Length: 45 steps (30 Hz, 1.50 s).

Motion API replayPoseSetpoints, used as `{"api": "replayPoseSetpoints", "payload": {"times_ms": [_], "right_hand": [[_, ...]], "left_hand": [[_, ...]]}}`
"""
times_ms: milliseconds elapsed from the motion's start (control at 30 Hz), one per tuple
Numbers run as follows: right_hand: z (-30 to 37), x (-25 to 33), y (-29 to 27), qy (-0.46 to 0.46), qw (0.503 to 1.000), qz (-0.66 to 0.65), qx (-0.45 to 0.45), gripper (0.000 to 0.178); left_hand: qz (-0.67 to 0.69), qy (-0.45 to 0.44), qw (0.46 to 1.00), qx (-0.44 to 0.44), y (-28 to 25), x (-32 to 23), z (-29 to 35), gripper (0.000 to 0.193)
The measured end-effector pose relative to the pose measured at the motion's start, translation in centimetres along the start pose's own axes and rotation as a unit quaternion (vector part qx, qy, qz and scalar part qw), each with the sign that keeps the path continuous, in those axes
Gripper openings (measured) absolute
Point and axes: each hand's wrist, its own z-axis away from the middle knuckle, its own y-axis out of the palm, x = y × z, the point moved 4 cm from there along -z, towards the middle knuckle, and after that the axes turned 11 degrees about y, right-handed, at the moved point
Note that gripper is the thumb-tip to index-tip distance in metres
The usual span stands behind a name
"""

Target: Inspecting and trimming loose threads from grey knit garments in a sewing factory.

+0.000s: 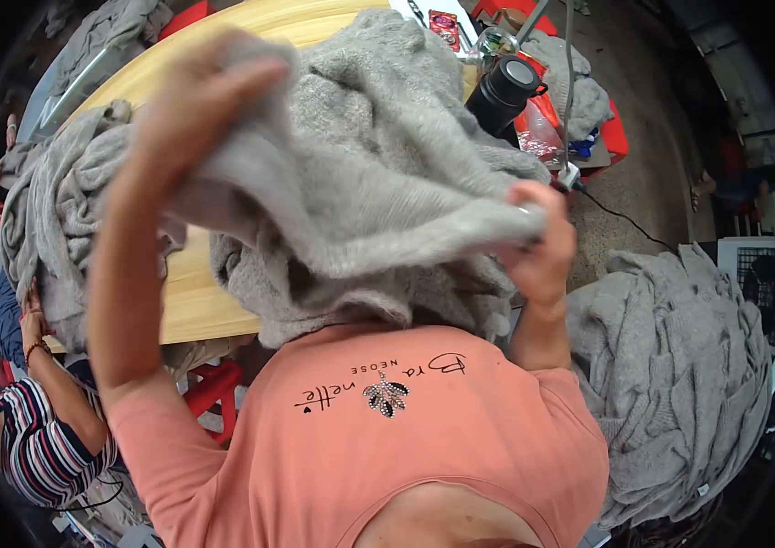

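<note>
A fuzzy grey knit garment (365, 215) is stretched between my two hands, its edge sagging in a curve above the table. My left hand (209, 100) is raised at the upper left, smeared by motion, its fingers closed over the cloth. Lower and to the right, my right hand (545, 256) pinches the other end of that edge. Something small and shiny shows by the right fingertips; I cannot make out what it is. Beneath and behind the held cloth, more grey knitwear (378, 59) lies heaped on the wooden table (200, 297).
A black flask (504, 91) stands beyond the heap, near a red crate (614, 137) and a cable. A big pile of grey knitwear (671, 384) rises at my right. On the left lie more grey knits (72, 201), beside a co-worker in a striped top (54, 434).
</note>
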Motion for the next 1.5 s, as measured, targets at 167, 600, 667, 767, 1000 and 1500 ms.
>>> {"api": "replayPoseSetpoints", "payload": {"times_ms": [167,600,667,767,1000,1500], "right_hand": [[1.6,-3.8,4.7,0.062,0.922,-0.052,0.378,0.048],[0.1,-5.0,4.3,0.242,0.876,-0.417,-0.013,0.02],[0.0,-3.4,4.9,0.237,0.891,-0.381,0.062,0.025],[-0.3,-1.4,5.1,0.128,0.939,-0.216,0.234,0.037],[0.4,-7.5,3.9,0.247,0.897,-0.362,0.052,0.026],[0.2,6.3,8.8,-0.285,0.928,-0.137,0.199,0.025]], "left_hand": [[-0.098,0.084,0.98,-0.152,5.9,5.6,5.5,0.029],[-0.115,-0.159,0.972,-0.132,8.5,12.7,14.0,0.062],[-0.169,-0.133,0.963,-0.161,9.9,12.9,13.7,0.061],[-0.171,-0.105,0.948,-0.245,10.4,14.8,14.0,0.045],[0.167,-0.151,0.902,-0.368,8.1,20.3,18.6,0.017],[0.441,-0.108,0.889,-0.06,8.8,1.6,10.5,0.01]]}}
